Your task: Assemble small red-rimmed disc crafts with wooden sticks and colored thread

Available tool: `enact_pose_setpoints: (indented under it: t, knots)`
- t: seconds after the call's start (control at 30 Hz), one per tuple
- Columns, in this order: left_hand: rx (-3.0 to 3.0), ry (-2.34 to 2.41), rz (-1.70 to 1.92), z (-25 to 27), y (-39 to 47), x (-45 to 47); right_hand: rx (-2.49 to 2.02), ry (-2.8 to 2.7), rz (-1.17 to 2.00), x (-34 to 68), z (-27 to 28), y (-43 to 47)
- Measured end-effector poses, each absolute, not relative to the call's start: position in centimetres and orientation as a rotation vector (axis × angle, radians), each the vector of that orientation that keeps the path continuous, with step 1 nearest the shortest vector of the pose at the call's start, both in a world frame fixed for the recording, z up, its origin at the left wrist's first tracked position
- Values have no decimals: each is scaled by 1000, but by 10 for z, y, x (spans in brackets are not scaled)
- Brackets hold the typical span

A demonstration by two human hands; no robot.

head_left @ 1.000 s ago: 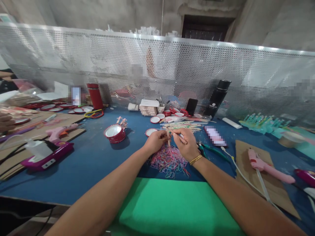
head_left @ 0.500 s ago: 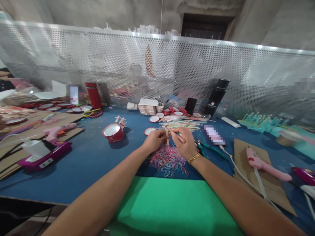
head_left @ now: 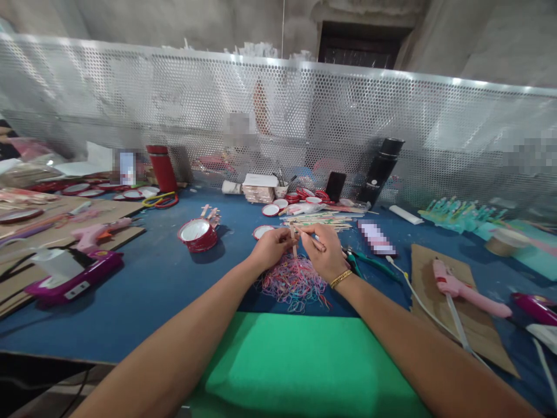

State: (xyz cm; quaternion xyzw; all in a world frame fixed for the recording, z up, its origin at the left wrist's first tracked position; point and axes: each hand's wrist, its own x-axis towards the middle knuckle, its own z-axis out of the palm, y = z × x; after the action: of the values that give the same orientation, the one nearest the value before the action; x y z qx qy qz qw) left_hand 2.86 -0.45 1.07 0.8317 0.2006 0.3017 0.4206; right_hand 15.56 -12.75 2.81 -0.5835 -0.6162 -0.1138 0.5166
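Note:
My left hand (head_left: 274, 247) is closed on a flat wooden stick (head_left: 295, 249), which stands upright between the fingers. Close beside it on the right, my right hand (head_left: 322, 248) is bent with thumb and fingers pinched at the stick's upper end; whatever lies between those fingertips is too small to name. Below both hands spreads a tangled heap of multicoloured thin loops (head_left: 298, 281), pink, blue and red. A white disc with a red rim (head_left: 263, 231) lies just behind my left hand. Loose wooden sticks (head_left: 322, 219) are strewn behind the hands.
Left stands a stack of red-rimmed discs (head_left: 198, 235). Green-handled pliers (head_left: 376, 266) and a phone (head_left: 376, 238) lie right of my hands. A pink glue gun (head_left: 470, 291) rests on cardboard (head_left: 489, 345); another glue gun (head_left: 93, 235) is far left. A black bottle (head_left: 380, 171) stands behind.
The whole view has shifted very slightly, with things sitting a little further left. Both hands keep their hold at the stick, with barely any movement.

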Motion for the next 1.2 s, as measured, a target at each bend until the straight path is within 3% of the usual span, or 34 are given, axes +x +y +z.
enact_pose_setpoints:
  t: [1.2]
  knots:
    - [2124, 514, 762, 8, -1, 29, -1435, -1452, -282, 153, 29, -128]
